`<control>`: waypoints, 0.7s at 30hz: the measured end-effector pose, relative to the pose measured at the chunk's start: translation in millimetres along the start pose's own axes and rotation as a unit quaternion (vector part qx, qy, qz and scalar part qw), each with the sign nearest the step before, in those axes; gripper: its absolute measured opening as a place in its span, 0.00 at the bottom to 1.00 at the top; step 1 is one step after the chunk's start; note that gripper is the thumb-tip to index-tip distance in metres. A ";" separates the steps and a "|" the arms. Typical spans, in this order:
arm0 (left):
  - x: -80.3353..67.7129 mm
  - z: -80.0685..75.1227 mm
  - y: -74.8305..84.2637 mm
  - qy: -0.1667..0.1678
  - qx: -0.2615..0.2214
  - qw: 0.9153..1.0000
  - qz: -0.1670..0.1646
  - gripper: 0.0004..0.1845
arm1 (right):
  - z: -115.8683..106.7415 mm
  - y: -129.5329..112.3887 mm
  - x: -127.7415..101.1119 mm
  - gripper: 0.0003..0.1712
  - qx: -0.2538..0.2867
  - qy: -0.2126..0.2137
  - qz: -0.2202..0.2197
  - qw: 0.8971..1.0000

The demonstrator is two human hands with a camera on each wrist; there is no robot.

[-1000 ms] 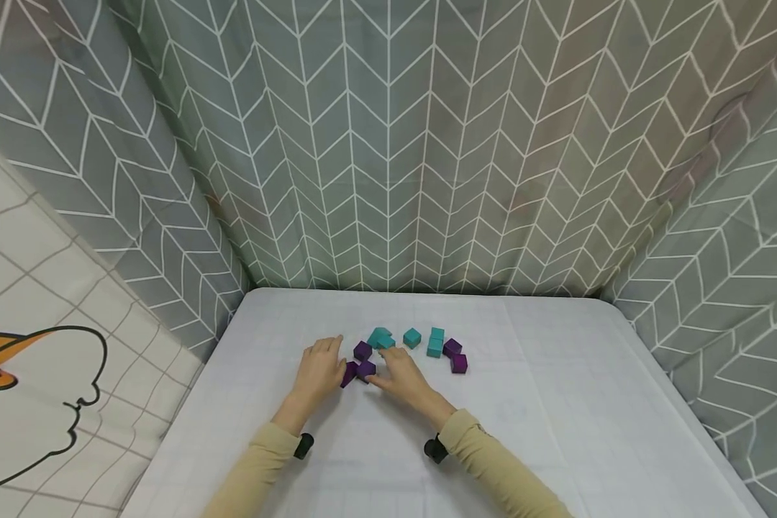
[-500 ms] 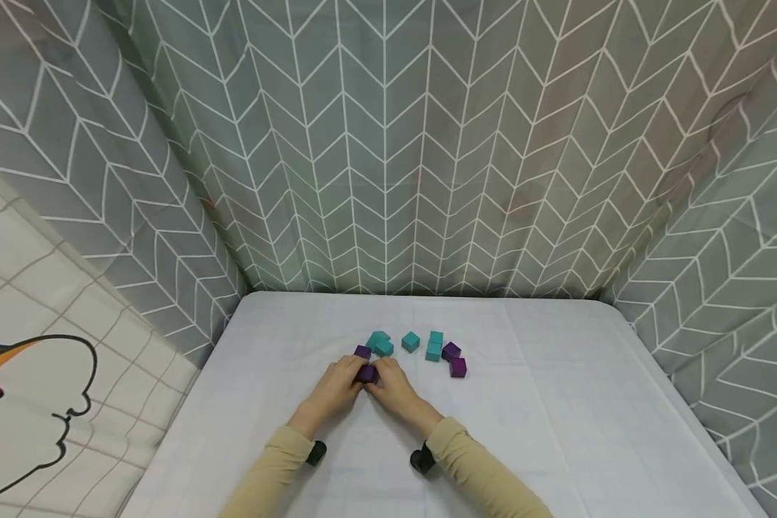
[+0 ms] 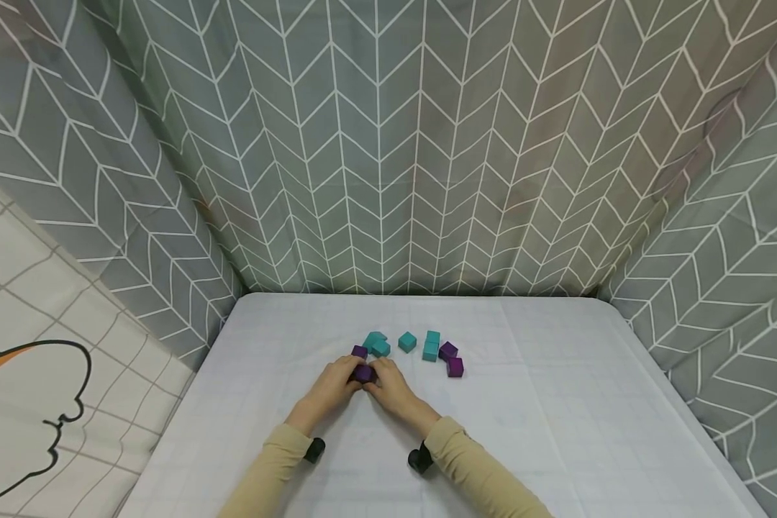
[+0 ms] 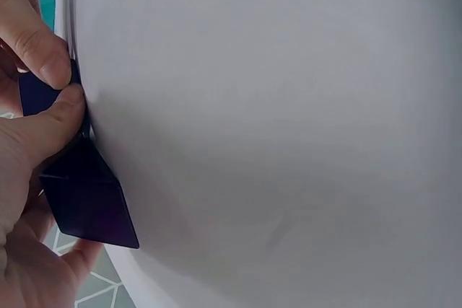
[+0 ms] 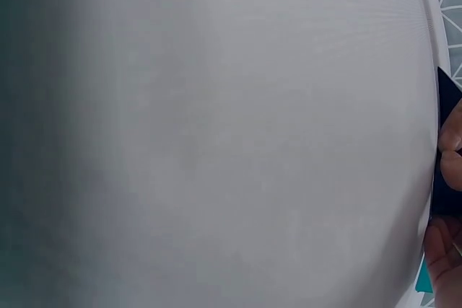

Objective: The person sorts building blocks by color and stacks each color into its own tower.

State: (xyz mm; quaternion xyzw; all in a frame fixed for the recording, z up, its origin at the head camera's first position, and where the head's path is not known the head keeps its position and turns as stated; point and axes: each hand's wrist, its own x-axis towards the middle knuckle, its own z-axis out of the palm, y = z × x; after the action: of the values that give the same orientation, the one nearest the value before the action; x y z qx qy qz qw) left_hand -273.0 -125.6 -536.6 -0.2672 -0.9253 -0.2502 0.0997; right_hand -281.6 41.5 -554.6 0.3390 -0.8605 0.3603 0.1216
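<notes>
Both hands meet around two purple blocks at the table's middle in the head view. My left hand [image 3: 329,390] grips a wedge-like purple block [image 4: 94,210], its thumb on the near side and fingers behind. My right hand [image 3: 393,390] holds the adjoining purple block [image 3: 364,373] between thumb and fingers. In the left wrist view the two thumb tips nearly touch, and the two blocks sit end to end. Just beyond the hands lies another purple block [image 3: 360,352], partly hidden. At the right wrist view's edge, fingers [image 5: 442,250] and a dark block [image 5: 447,203] show only in part.
Behind the hands are teal blocks [image 3: 380,348], with a lone teal block [image 3: 407,342] to their right. Farther right stand two teal blocks [image 3: 430,351] together and two purple blocks [image 3: 455,367]. A white cloth [image 3: 524,432] covers the table; patterned curtains [image 3: 388,180] surround it.
One second ago the hands were apart on either side of the purple blocks. They have closed in and gripped them. Over the last half second they have barely moved.
</notes>
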 end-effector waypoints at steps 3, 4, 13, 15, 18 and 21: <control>0.0 -1.0 0.0 -0.004 -0.006 1.000 -0.003 0.19 | -4.1 -6.3 2.0 0.16 -0.006 -0.022 0.028 0.999; 0.1 -1.2 -0.6 -0.006 -0.009 1.000 -0.005 0.18 | -6.0 -7.9 3.2 0.16 -0.008 -0.029 0.033 0.999; 17.6 -25.3 -8.2 0.036 -0.057 0.998 -0.016 0.19 | -35.4 -16.0 38.6 0.16 -0.057 -0.079 0.004 0.995; 22.6 -33.3 -9.7 0.050 -0.051 0.997 -0.005 0.19 | -42.0 -19.0 49.6 0.16 -0.064 -0.083 -0.003 0.994; 26.5 -43.7 -11.0 0.059 -0.042 0.997 0.001 0.19 | -47.1 -22.1 62.3 0.16 -0.063 -0.093 -0.009 0.994; 25.0 -50.4 -11.8 0.060 -0.036 0.998 -0.003 0.19 | -46.9 -23.9 68.3 0.17 -0.059 -0.105 -0.014 0.993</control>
State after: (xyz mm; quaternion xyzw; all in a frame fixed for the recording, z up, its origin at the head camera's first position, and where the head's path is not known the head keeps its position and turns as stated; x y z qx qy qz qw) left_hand -297.8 -149.1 -490.3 -0.2526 -0.9087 -0.2993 0.1447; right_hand -317.8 28.4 -477.5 0.3792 -0.8834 0.2697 0.0555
